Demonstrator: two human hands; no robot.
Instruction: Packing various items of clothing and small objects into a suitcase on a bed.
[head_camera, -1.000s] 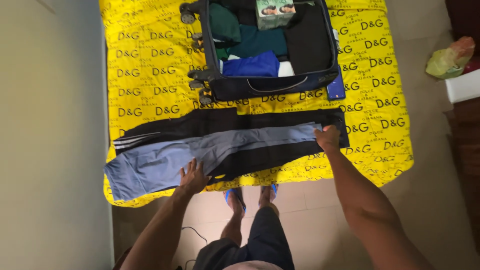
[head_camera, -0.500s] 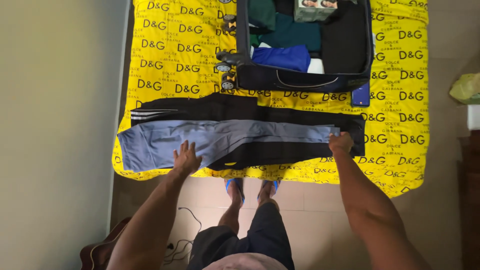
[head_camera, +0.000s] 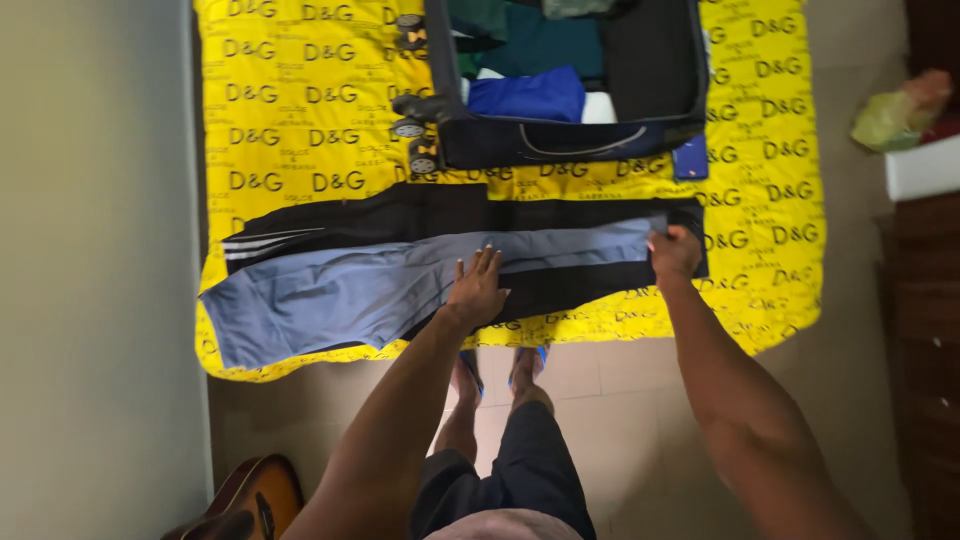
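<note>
Grey-blue trousers (head_camera: 340, 290) lie stretched along the near edge of a bed with a yellow printed sheet (head_camera: 300, 120), on top of black trousers with white stripes (head_camera: 400, 215). My left hand (head_camera: 476, 287) rests flat, fingers spread, on the middle of the grey-blue trousers. At the trousers' right end, my right hand (head_camera: 675, 252) pinches the fabric. An open dark suitcase (head_camera: 560, 145) with folded green and blue clothes inside lies further back on the bed.
A dark blue phone (head_camera: 690, 158) lies beside the suitcase's right corner. A guitar (head_camera: 245, 500) stands on the floor at the lower left. A wall runs along the left. A wooden cabinet (head_camera: 925, 300) with a green bag (head_camera: 890, 118) is on the right.
My left hand has slid right along the grey-blue trousers, from near the left part to the middle. My right hand stays on the right end. The view has shifted.
</note>
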